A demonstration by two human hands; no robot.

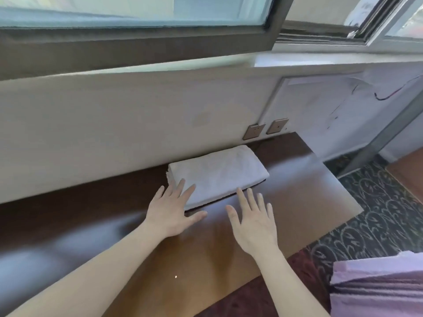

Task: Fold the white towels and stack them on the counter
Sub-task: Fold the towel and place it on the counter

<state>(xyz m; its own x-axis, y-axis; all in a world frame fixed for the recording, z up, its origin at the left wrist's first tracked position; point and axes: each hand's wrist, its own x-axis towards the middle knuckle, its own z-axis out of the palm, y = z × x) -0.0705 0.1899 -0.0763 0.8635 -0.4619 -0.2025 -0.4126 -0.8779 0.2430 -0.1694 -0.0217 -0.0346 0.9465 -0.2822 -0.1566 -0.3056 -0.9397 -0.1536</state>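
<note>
On the counter (286, 186), flat hands flank the folded towel (217, 175).

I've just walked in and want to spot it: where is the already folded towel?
Look below the window to the brown counter along the wall. The folded white towel lies at its back by the wall, just below-left of two metal wall plates. It is the only cloth on the wood; the lilac stack lies apart at lower right.

I see both bare forearms reaching forward, palms down, fingers spread: left hand (170, 209) fingertips overlap the folded towel's (217, 175) near-left corner, right hand (253, 220) just beside its near edge.
</note>
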